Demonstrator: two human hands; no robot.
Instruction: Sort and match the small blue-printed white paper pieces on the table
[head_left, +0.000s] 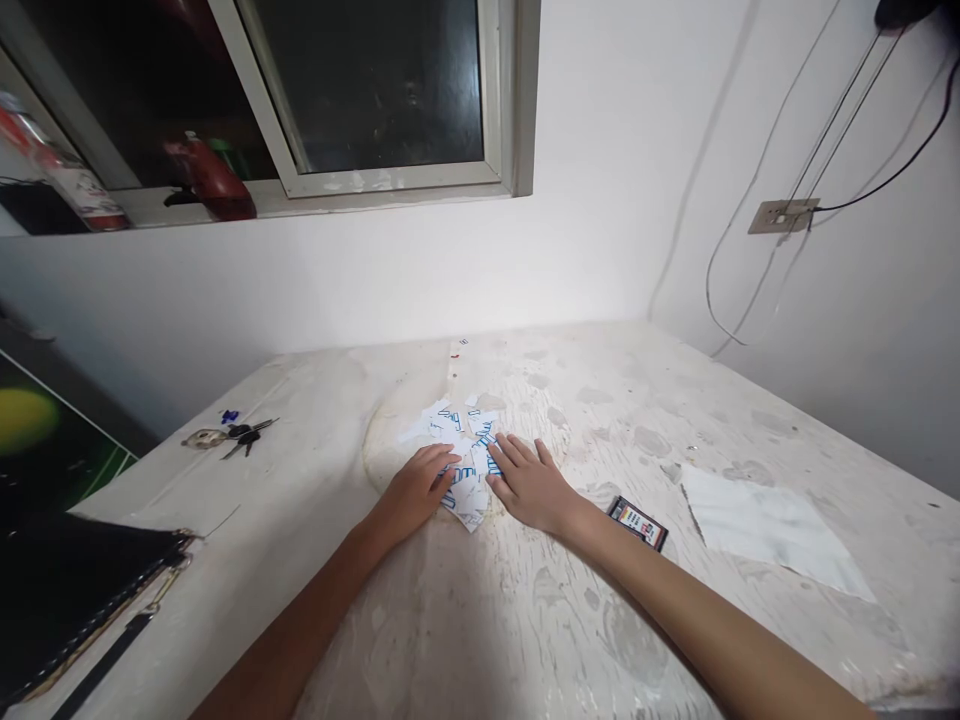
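Paper scraps [461, 455] under both fingers [439, 468].

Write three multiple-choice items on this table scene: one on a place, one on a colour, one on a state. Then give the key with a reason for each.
1. Where do the keys lie?
A. left of the paper pieces
B. on the white sheet
C. under the right hand

2. What colour is the print on the paper pieces?
A. red
B. blue
C. green

3. How do the two hands rest?
A. both clenched in fists
B. both lifted off the table
C. both flat, fingers spread on the paper pieces

Key:
1 A: the keys lie far to the left of the pile, near the table's edge.
2 B: blue marks show on the white scraps.
3 C: the left hand and the right hand lie palm down, fingertips on the pile.
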